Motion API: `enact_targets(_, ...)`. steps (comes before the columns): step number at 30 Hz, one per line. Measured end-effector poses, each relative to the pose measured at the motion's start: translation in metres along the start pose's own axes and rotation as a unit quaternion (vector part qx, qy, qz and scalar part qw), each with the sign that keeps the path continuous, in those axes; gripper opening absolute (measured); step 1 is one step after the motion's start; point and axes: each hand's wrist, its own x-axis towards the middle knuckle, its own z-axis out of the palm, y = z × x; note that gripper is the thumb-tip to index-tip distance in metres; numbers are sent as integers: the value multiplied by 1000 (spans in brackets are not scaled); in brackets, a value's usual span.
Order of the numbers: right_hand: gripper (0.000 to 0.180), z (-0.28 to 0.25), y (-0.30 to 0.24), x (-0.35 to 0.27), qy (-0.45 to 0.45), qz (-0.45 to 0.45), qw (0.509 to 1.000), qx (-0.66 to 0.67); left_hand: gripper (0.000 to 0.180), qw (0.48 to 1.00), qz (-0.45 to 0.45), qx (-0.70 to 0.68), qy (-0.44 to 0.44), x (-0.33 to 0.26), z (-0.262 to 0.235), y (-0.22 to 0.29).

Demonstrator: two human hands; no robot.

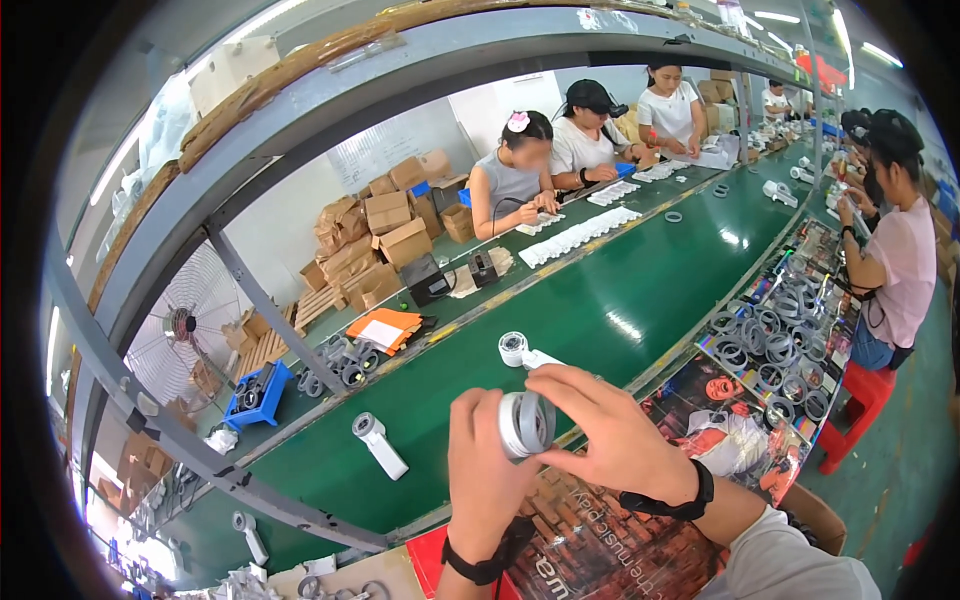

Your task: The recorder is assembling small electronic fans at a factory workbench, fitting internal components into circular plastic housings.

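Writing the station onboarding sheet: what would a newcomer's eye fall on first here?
Likely first: the white-and-grey round part, held low in the centre between the left fingers and right fingers. Next, the long green conveyor belt running from lower left to upper right behind it. Then the heap of grey rings on the right, near a bright red stool.

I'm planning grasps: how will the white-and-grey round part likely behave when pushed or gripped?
The white-and-grey round part would probably roll on its edge, given its circular outline. It looks stiff: no dent shows under the fingers.
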Motion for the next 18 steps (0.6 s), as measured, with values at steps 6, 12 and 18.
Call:
enact_targets(6,61,2,-4,-5,126,-16,968,215,69,909,-151,-382,68,-4,-8,-16)
enact_targets(12,59,6,-11,-10,151,-69,963,213,73,836,-159,-522,50,-4,-8,-8)
enact_targets(18,61,8,-9,-10,160,-105,966,175,74,805,-180,-565,20,-3,-8,-2)
